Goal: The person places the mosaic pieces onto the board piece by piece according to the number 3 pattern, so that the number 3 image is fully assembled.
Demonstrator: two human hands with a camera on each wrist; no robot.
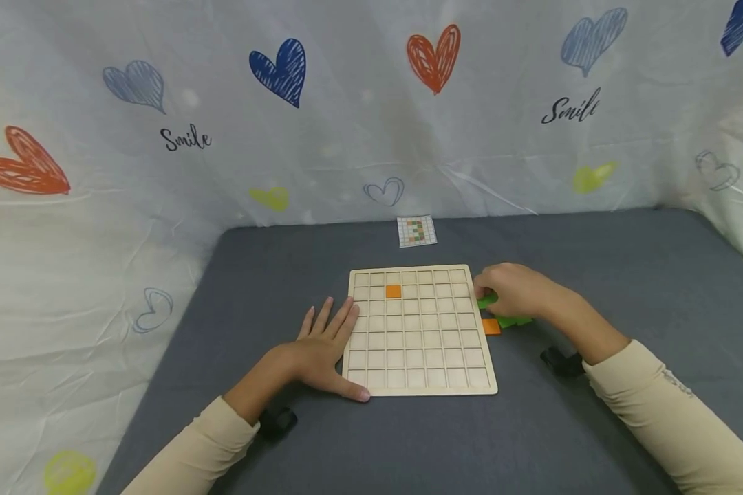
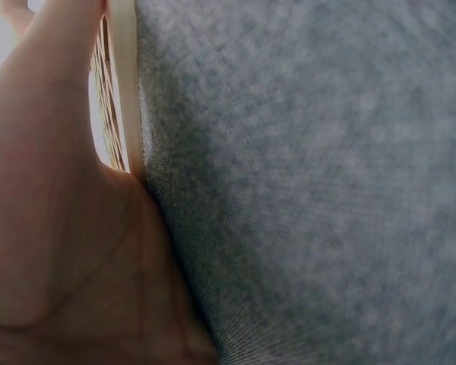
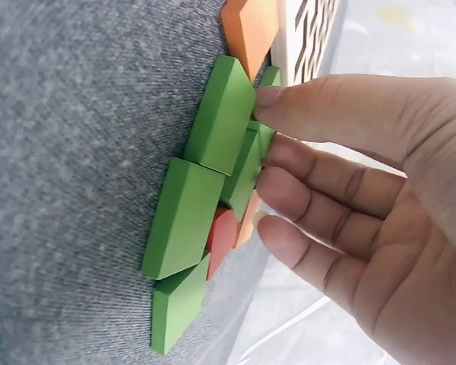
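A wooden grid board [image 1: 413, 340] lies on the table with one orange square tile [image 1: 393, 291] in an upper cell. My left hand [image 1: 318, 357] rests with spread fingers along the board's left edge, thumb on its lower left corner. Beyond the board's right edge, my right hand [image 1: 520, 289] pinches a green tile [image 1: 487, 300] with its fingertips. The right wrist view has the thumb and fingers [image 3: 289, 190] at that tile, partly hiding it. Next to the hand lie several green tiles [image 3: 184, 217], a red tile [image 3: 222, 232] and an orange tile [image 1: 492, 326].
A small card [image 1: 417, 232] with a coloured grid pattern lies behind the board, by the back edge of the grey table [image 1: 272, 275]. White cloth [image 1: 353, 124] printed with hearts hangs behind and to the left. Dark wrist devices [image 1: 560, 362] sit below each wrist.
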